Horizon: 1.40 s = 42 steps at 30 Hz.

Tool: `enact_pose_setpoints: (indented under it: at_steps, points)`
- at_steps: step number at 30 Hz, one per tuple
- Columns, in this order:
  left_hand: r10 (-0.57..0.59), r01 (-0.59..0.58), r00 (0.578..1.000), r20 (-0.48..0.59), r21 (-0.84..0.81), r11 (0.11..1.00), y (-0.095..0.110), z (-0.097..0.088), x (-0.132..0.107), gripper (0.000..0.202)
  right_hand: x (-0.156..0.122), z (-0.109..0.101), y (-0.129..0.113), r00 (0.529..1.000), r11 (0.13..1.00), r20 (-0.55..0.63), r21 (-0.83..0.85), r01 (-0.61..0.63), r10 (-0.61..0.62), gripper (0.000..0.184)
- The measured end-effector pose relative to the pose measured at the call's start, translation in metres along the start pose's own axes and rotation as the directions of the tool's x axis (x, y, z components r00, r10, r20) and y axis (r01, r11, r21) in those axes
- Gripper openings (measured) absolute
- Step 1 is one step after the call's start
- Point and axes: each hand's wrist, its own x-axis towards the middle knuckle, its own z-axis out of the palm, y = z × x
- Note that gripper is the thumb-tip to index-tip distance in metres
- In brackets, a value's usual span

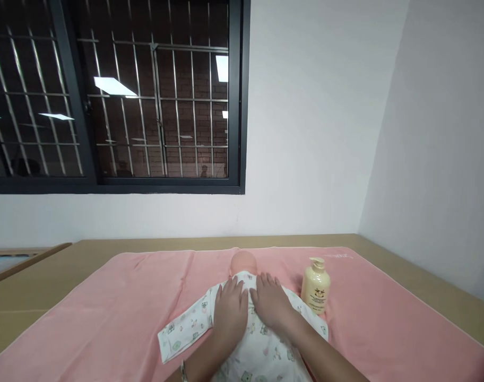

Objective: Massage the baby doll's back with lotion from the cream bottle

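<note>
A baby doll lies on a pink towel (pixel 106 307), its bald head (pixel 244 262) pointing away from me. It wears a white printed garment (pixel 261 345) with one sleeve (pixel 182 329) spread out to the left. My left hand (pixel 230 310) rests flat on the doll's upper body, fingers stretched out. Right beside it my right hand (pixel 271 305) lies flat too, fingers together and extended. Neither hand holds anything. A bracelet (pixel 183 371) shows on my left wrist.
A cream pump bottle (pixel 316 286) stands upright on the towel just right of the doll. The towel covers a tan table (pixel 417 276) set against white walls. A barred dark window (pixel 114 95) fills the upper left. A wooden frame edge (pixel 23 260) sits at far left.
</note>
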Motion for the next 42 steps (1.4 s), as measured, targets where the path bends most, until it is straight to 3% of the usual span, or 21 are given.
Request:
enact_pose_setpoints:
  at_steps: [4,9,11,13,16,19,23,26,29,34,39,42]
  points:
    - [-0.182,0.166,0.975,0.125,0.130,0.978,-0.003,-0.014,0.021,0.050,-0.009,-0.003,-0.009,0.987,0.984,0.038,0.082,0.156,-0.159,0.055]
    - [-0.076,0.020,0.989,0.128,0.394,0.919,0.015,-0.018,0.001,0.050,0.014,-0.004,0.004,0.997,0.983,0.064,0.180,-0.047,0.036,0.055]
    - [-0.034,-0.018,0.992,0.125,0.392,0.920,0.020,-0.018,-0.005,0.050,0.015,-0.001,0.001,0.995,0.982,0.053,0.164,-0.095,0.087,0.057]
    - [-0.042,-0.001,0.991,0.124,0.329,0.944,0.019,-0.019,0.000,0.049,0.007,0.002,-0.007,0.999,0.988,0.034,0.149,-0.047,0.042,0.057]
    - [-0.151,0.118,0.977,0.149,0.207,0.971,0.008,-0.024,0.018,0.052,-0.008,0.001,-0.017,0.992,0.983,0.030,0.141,0.119,-0.125,0.057]
    - [-0.213,0.176,0.962,0.170,0.211,0.961,0.001,-0.027,0.024,0.054,-0.006,-0.004,-0.012,0.991,0.975,0.068,0.197,0.100,-0.115,0.055]
    - [-0.055,-0.018,0.982,0.181,0.382,0.924,0.013,-0.020,-0.003,0.054,0.019,-0.007,0.006,0.996,0.975,0.086,0.214,-0.054,0.037,0.059]
    - [0.053,-0.128,0.980,0.194,0.397,0.909,0.023,-0.013,-0.021,0.058,0.023,-0.007,0.007,0.996,0.979,0.084,0.197,-0.058,0.042,0.058]
    - [0.050,-0.098,0.986,0.157,0.319,0.943,0.021,-0.013,-0.013,0.053,0.009,-0.010,-0.003,0.996,0.984,0.081,0.178,0.009,-0.023,0.052]
    - [-0.114,0.071,0.983,0.141,0.280,0.957,0.008,-0.017,0.012,0.054,-0.006,-0.019,-0.009,0.992,0.982,0.093,0.179,0.064,-0.082,0.043]
    - [0.031,-0.070,0.994,0.107,0.380,0.922,0.020,-0.001,-0.024,0.054,0.020,-0.013,0.010,0.997,0.986,0.073,0.159,-0.042,0.030,0.053]
    - [0.068,-0.091,0.995,0.074,0.361,0.928,0.028,0.003,-0.042,0.054,0.025,-0.006,0.010,0.994,0.987,0.072,0.135,-0.088,0.079,0.056]
